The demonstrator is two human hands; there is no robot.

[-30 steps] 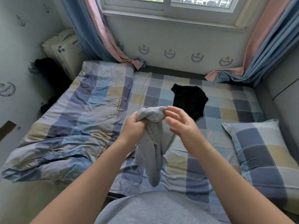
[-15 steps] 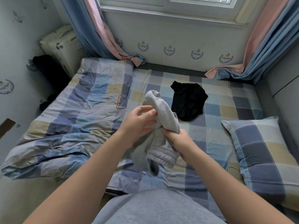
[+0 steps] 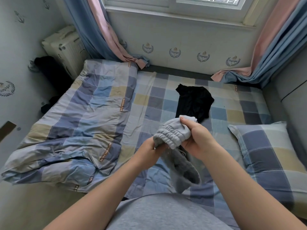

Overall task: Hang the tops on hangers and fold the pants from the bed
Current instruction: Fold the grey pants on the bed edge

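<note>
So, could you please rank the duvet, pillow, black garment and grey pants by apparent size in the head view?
1. duvet
2. pillow
3. black garment and grey pants: alike; the pants are bunched and nearer.

I was in a home bedroom. A bed [image 3: 166, 100] with a checked sheet, matching pillow [image 3: 265, 155] and rumpled quilt [image 3: 83, 122] lay under a window [image 3: 182, 4] with pink-and-blue curtains [image 3: 93, 30].

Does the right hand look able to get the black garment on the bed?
Probably not yet: the black garment lies uncovered just beyond the right hand, but that hand grips the grey pants.
</note>
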